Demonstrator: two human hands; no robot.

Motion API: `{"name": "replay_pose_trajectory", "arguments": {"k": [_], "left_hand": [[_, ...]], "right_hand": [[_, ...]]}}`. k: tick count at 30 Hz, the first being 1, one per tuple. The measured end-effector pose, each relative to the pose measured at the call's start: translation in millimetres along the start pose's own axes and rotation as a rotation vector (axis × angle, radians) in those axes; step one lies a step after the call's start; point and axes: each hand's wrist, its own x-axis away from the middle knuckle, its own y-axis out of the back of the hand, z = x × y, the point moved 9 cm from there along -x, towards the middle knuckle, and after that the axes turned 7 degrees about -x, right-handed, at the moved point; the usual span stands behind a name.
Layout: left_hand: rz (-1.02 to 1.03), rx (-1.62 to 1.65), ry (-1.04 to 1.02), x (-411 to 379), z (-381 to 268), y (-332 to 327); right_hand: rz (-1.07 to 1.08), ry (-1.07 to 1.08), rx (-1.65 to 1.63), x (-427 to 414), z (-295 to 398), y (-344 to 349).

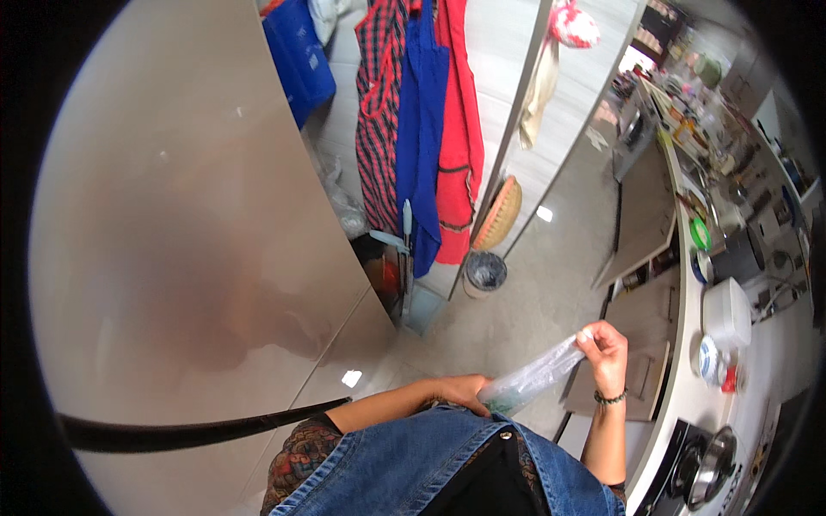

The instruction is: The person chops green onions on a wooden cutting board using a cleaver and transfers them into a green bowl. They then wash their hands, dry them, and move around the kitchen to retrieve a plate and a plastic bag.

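Observation:
A clear plastic bag (539, 373) is stretched slantwise between my two hands in front of my body. My right hand (605, 351) pinches its upper end between thumb and fingers, with a dark beaded bracelet on the wrist. Low against my denim vest, my left hand (466, 391) grips the lower end. Something green (502, 405) shows through the plastic there; what it is cannot be made out. The fingers of the left hand are partly hidden by the vest and the bag.
A counter (677, 361) with a gas stove and steel pan (713, 467) runs along the right. Cabinet doors and drawers below it jut outward. Aprons (419, 142) hang ahead, above a dustpan (423, 309). A bin (485, 274) stands on the floor. A large glossy panel (193, 193) fills the left.

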Motion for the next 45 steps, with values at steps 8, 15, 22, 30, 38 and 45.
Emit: {"name": "replay_pose_trajectory", "arguments": {"k": [8,15,22,30,38,45], "left_hand": [[-0.524,-0.467,-0.26,-14,-77,91],[-0.802,-0.667,-0.11,-20,-86,139],[-0.673,-0.518,0.028,-31,-107,130],[-1.103,-1.548,0.554,-40,-132,231],[-0.791,0.92,-0.413,-72,-105,259],[-1.327,-0.707,0.0,-22,-128,233]], "right_hand": [[-0.055,0.09,0.073,-59,-21,97],[0.125,0.007,-0.105,-97,-38,94],[0.169,-0.071,-0.248,-130,-49,111],[0.391,-0.071,-0.255,-114,-22,53],[0.731,-0.479,-0.358,-114,-140,-62],[0.475,-0.059,-0.174,-187,-100,-40]]}}
